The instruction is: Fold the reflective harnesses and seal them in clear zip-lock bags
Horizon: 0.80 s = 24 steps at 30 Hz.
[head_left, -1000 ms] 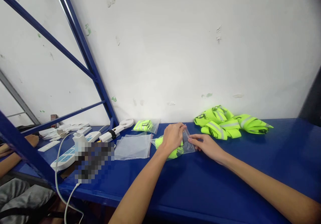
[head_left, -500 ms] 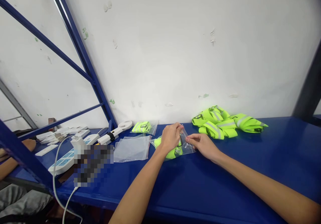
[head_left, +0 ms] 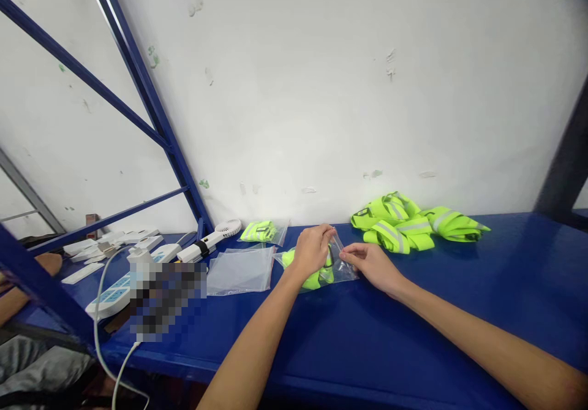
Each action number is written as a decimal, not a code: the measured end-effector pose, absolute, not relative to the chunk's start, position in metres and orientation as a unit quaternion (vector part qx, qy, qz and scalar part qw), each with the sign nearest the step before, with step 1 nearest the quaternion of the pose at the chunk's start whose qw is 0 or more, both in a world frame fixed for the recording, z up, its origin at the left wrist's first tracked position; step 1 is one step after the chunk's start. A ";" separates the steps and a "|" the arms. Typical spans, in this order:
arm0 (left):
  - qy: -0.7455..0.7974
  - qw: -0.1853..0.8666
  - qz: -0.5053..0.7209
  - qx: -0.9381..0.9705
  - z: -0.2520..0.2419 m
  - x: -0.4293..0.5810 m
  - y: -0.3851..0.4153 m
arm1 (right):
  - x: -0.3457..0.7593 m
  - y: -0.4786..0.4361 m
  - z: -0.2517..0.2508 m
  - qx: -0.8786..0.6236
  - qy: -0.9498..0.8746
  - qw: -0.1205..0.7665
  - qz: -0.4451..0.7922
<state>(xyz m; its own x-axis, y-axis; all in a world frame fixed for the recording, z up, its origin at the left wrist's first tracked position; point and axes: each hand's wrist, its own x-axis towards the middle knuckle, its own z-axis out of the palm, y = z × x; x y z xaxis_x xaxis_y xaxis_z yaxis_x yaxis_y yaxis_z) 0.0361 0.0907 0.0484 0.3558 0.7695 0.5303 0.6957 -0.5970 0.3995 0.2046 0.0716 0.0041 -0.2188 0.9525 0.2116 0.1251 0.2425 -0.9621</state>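
Note:
A clear plastic bag [head_left: 345, 270] lies on the blue table with a folded neon-yellow reflective strap [head_left: 313, 280] inside. Over the bag, my left hand [head_left: 315, 247] pinches its upper edge with closed fingers, hiding part of the strap. My right hand [head_left: 370, 264] grips the bag's right edge between thumb and fingertips. To the left lies a stack of flat clear bags [head_left: 241, 270]. Behind that stack sits another bagged neon strap [head_left: 258, 231]. Loose neon-yellow straps with grey reflective bands [head_left: 399, 223] are heaped against the wall, right of my hands.
A white handheld fan [head_left: 211, 243] lies left of the bags. Farther left are a white power strip [head_left: 110, 296] with a cable, and a blurred-out dark object [head_left: 168, 299]. A blue metal frame [head_left: 156, 113] rises there. Someone's grey-clad leg [head_left: 41, 361] shows at lower left.
Both hands keep almost the same hold on the bag. The view has shifted very slightly; nothing else has visibly moved.

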 end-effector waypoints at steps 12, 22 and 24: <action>0.422 0.159 0.366 0.814 0.055 0.033 0.090 | 0.201 0.069 0.002 -0.409 -0.646 0.474 0.436; 0.392 0.220 0.318 0.835 0.057 0.028 0.093 | 0.203 0.066 0.002 -0.396 -0.684 0.481 0.378; 0.391 0.209 0.314 0.839 0.058 0.030 0.091 | 0.202 0.067 0.001 -0.396 -0.692 0.484 0.361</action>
<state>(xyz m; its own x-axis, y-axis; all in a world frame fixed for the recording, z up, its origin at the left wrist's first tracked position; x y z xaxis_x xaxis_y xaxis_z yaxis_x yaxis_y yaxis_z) 0.0295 0.0910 0.0577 0.4967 0.7880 0.3639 0.5247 -0.6066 0.5972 0.2024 0.0666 0.0007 -0.2186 0.8976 0.3827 0.1986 0.4249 -0.8832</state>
